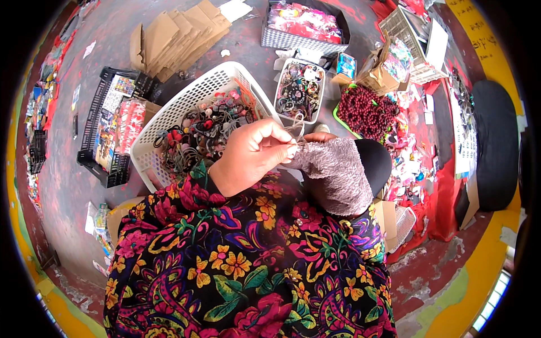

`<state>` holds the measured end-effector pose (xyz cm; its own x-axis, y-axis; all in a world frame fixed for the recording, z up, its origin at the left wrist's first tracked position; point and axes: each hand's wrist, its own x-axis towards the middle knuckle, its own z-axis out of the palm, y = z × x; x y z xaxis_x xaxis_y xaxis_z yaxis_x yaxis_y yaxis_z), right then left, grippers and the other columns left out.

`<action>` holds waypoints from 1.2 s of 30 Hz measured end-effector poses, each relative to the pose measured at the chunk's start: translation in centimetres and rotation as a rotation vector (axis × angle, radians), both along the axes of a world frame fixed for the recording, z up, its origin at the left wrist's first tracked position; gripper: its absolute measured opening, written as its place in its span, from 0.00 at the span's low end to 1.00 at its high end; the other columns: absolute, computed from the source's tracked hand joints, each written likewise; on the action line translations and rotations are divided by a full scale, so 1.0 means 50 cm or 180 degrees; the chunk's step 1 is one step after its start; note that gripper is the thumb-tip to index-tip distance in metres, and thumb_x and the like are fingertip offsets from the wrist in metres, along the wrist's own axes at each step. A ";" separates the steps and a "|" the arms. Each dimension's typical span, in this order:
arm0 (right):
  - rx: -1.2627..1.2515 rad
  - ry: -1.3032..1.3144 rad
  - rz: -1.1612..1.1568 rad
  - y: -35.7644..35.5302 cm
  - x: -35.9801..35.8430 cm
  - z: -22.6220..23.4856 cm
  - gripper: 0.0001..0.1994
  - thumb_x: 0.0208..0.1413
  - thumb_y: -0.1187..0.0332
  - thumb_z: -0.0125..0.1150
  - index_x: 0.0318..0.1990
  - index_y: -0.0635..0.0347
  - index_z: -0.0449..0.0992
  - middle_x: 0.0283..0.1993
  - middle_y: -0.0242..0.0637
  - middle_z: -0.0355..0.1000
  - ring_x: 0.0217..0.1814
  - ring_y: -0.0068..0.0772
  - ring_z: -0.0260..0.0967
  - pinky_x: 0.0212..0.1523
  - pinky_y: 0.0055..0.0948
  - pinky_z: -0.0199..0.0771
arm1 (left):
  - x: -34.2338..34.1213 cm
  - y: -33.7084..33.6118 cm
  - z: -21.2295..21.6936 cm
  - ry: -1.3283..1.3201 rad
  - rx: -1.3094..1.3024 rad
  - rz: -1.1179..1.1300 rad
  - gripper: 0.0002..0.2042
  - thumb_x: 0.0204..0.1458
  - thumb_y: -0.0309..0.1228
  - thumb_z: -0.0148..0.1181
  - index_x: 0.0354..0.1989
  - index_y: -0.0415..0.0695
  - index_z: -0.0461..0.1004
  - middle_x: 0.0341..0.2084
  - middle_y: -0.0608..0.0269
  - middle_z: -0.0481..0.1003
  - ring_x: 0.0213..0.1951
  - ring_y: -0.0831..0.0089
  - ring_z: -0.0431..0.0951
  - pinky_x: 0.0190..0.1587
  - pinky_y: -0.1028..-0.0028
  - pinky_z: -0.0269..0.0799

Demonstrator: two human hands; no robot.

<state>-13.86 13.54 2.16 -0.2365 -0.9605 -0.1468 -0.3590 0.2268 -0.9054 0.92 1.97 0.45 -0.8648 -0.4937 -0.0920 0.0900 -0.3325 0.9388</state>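
My left hand [251, 155] is closed in a pinch, thumb against forefinger, on a thin greyish cord [297, 125] that loops up past the fingertips. Right beside it, my right hand [320, 137] shows only some curled fingers. A fuzzy grey-mauve sleeve [338, 174] covers the rest of that hand and its forearm, so what its fingertips grip is hidden. Behind my left hand stands a white perforated basket [189, 80], holding a tangled heap of hair ties [205, 127] in black, grey and red.
Beyond my hands is a smaller white basket [322, 93] of small accessories. Dark red beads [366, 110] fill a green-rimmed tray to its right. A black crate [90, 132] stands left, flattened cardboard [180, 36] lies behind, and a patterned box [304, 44] holds pink packets.
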 end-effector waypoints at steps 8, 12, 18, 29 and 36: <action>-0.0407 -0.0646 -0.0170 -0.003 0.013 -0.019 0.08 0.50 0.74 0.55 0.37 0.55 0.77 0.38 0.33 0.72 0.37 0.25 0.70 0.40 0.24 0.67 | -0.003 0.008 0.000 0.0455 -0.1271 0.0299 0.06 0.49 0.13 0.54 0.34 0.35 0.68 0.34 0.60 0.70 0.33 0.79 0.73 0.35 0.80 0.70; -0.0994 0.1235 0.0266 -0.007 0.008 -0.009 0.09 0.46 0.77 0.55 0.36 0.56 0.76 0.36 0.34 0.72 0.37 0.31 0.70 0.40 0.29 0.68 | -0.001 -0.001 0.013 0.0550 -0.2249 0.0374 0.06 0.48 0.12 0.54 0.34 0.34 0.68 0.33 0.59 0.70 0.33 0.79 0.73 0.34 0.81 0.69; -0.0880 0.1695 0.0173 -0.010 0.016 -0.002 0.09 0.49 0.72 0.52 0.38 0.54 0.75 0.32 0.32 0.72 0.38 0.35 0.70 0.43 0.44 0.65 | -0.004 0.001 0.008 0.0531 -0.2351 0.0414 0.06 0.48 0.13 0.55 0.33 0.34 0.69 0.31 0.59 0.72 0.32 0.76 0.74 0.33 0.79 0.69; -0.0570 0.2201 0.0489 -0.019 0.016 -0.008 0.06 0.47 0.71 0.50 0.32 0.53 0.73 0.27 0.35 0.69 0.33 0.36 0.69 0.36 0.37 0.68 | -0.001 -0.010 0.008 0.0717 -0.2909 0.0234 0.06 0.46 0.14 0.55 0.32 0.36 0.70 0.30 0.57 0.73 0.32 0.67 0.75 0.35 0.74 0.71; -0.1198 0.2349 0.0688 -0.020 -0.006 -0.020 0.08 0.43 0.74 0.55 0.33 0.54 0.75 0.31 0.36 0.72 0.37 0.35 0.71 0.34 0.34 0.68 | -0.002 -0.027 -0.021 0.0209 -0.0030 -0.0028 0.03 0.53 0.19 0.54 0.35 0.37 0.68 0.32 0.59 0.73 0.35 0.74 0.75 0.40 0.76 0.73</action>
